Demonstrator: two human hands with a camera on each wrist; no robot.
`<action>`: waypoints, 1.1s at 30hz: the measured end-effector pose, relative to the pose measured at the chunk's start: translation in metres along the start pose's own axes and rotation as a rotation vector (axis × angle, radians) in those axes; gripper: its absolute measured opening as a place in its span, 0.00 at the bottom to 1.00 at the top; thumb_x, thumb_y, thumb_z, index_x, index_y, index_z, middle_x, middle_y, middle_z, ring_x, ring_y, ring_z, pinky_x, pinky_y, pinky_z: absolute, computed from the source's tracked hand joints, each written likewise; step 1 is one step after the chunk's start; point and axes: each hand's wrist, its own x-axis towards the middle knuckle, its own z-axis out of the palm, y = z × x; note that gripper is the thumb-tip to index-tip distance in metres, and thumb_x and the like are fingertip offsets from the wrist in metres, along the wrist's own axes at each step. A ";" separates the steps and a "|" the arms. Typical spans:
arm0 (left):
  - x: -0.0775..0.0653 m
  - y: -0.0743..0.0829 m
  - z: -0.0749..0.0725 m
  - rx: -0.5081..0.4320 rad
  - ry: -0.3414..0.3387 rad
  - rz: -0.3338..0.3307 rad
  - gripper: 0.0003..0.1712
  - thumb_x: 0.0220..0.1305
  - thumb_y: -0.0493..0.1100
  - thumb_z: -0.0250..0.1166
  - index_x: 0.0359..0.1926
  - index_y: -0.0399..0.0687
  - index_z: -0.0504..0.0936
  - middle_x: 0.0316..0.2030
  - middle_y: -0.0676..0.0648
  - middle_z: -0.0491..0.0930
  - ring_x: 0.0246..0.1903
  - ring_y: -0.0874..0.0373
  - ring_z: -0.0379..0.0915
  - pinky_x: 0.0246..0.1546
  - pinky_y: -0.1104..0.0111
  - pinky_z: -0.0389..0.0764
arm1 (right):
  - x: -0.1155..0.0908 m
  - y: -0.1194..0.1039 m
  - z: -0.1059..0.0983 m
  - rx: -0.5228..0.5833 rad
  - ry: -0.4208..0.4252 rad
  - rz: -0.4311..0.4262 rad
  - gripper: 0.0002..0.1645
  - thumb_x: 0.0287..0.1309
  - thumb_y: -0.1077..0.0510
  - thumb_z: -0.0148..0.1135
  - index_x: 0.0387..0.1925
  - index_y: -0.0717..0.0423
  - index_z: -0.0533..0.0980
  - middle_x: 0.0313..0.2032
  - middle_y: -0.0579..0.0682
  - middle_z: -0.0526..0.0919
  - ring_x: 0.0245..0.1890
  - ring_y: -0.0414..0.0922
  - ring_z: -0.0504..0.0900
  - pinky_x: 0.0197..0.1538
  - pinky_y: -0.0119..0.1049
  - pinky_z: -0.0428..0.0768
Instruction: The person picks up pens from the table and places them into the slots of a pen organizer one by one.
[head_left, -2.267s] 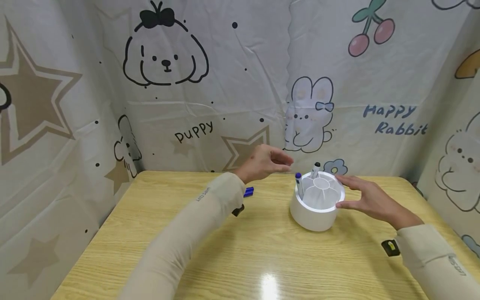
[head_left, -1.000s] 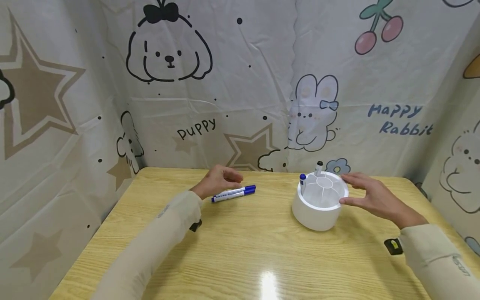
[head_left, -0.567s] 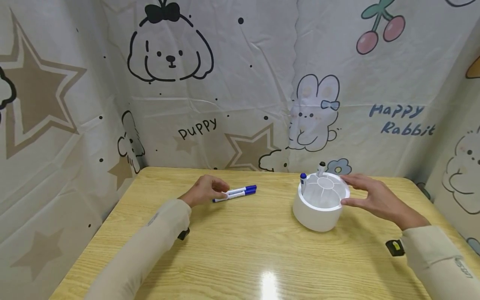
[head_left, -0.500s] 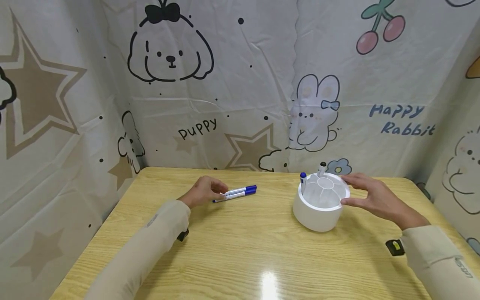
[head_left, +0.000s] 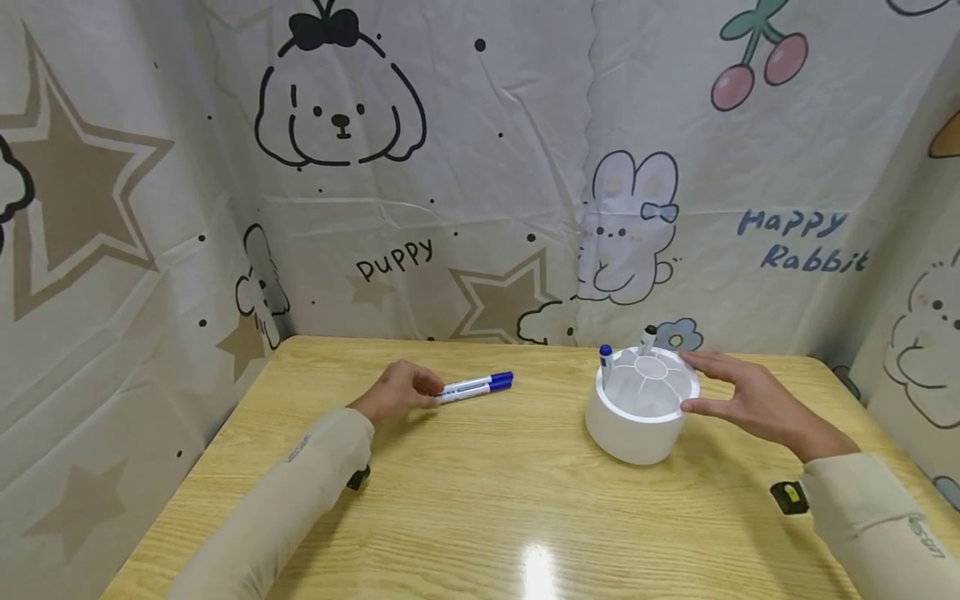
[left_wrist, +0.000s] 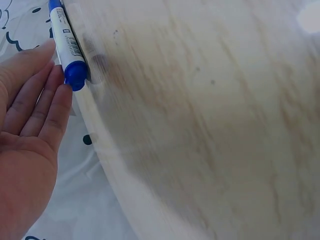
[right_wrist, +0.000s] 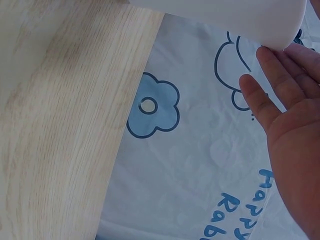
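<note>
In the head view, two white markers with blue caps (head_left: 474, 388) lie side by side on the table, left of a white round pen holder (head_left: 636, 437). My left hand (head_left: 397, 390) is at their left end, covering it. The left wrist view shows its fairly straight fingers beside the blue end of a marker (left_wrist: 67, 40), a fingertip touching it. My right hand (head_left: 757, 406) rests against the holder's right side, thumb and fingers spread and nearly straight. A blue-capped marker (head_left: 606, 364) and a black-capped marker (head_left: 648, 340) stand in the holder's compartments.
The wooden table (head_left: 480, 500) ends at a back edge against a printed curtain (head_left: 450, 200). Curtain also hangs at both sides. A dark wrist device (head_left: 790, 497) sits under my right sleeve, another (head_left: 358, 477) under my left.
My left hand has moved from near the holder leftward and down to the left end of the lying markers. The black-capped marker now leans more to the right. My right hand stays on the holder.
</note>
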 end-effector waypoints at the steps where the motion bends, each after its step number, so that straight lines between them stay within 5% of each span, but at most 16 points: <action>1: 0.000 0.000 0.001 -0.003 -0.002 -0.001 0.13 0.57 0.29 0.72 0.45 0.35 0.87 0.41 0.43 0.86 0.42 0.53 0.82 0.47 0.62 0.83 | 0.000 0.000 0.000 -0.001 0.003 -0.006 0.45 0.53 0.50 0.77 0.67 0.65 0.69 0.64 0.71 0.70 0.59 0.73 0.72 0.53 0.73 0.71; 16: -0.003 0.000 0.005 -0.042 -0.063 0.009 0.12 0.58 0.27 0.71 0.44 0.34 0.86 0.40 0.44 0.86 0.43 0.52 0.82 0.47 0.62 0.83 | -0.001 0.000 0.001 -0.007 -0.007 0.017 0.47 0.53 0.49 0.77 0.69 0.65 0.68 0.65 0.72 0.68 0.60 0.73 0.70 0.54 0.73 0.70; 33: 0.002 0.038 -0.021 -0.069 -0.031 0.128 0.13 0.61 0.32 0.71 0.48 0.33 0.85 0.44 0.43 0.87 0.44 0.52 0.83 0.47 0.62 0.84 | -0.001 -0.001 -0.001 -0.018 -0.013 0.019 0.47 0.52 0.48 0.77 0.68 0.64 0.68 0.65 0.72 0.68 0.62 0.73 0.68 0.56 0.74 0.68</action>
